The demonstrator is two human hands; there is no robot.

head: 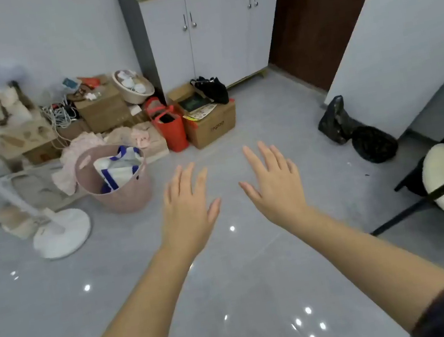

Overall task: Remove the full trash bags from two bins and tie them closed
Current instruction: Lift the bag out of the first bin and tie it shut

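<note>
Two black trash bags (355, 131) sat on the grey floor (93, 322) off to my right, at the foot of the white wall corner (398, 35), well away from both my hands. They touched each other: the farther bag stood upright, its long axis running up to a pinched, pointed top, and the nearer bag was a low, rounded lump with no clear direction to it. Whether either neck was knotted I could not tell from where I stood.

My left hand (185, 203) and my right hand (273, 186) were stretched out in front of me over bare floor, palms down, fingers spread and apart, holding nothing and touching nothing. They hung side by side with a gap between them.

To my left a pink basket (119, 194) stood on the floor, leaning a little, with a white and blue bag (118, 168) stuffed inside it. Behind it, a red bag (173, 129) stood open beside a cardboard box (210, 123); papers and a dark item lay on the box, and a black bag (212, 89) slumped at its back edge. A beige bowl (133, 86) tilted on another carton held small white dishes. A white standing fan (15, 203) stood at the far left, and a grey cabinet (209, 29) stood against the back wall.
</note>
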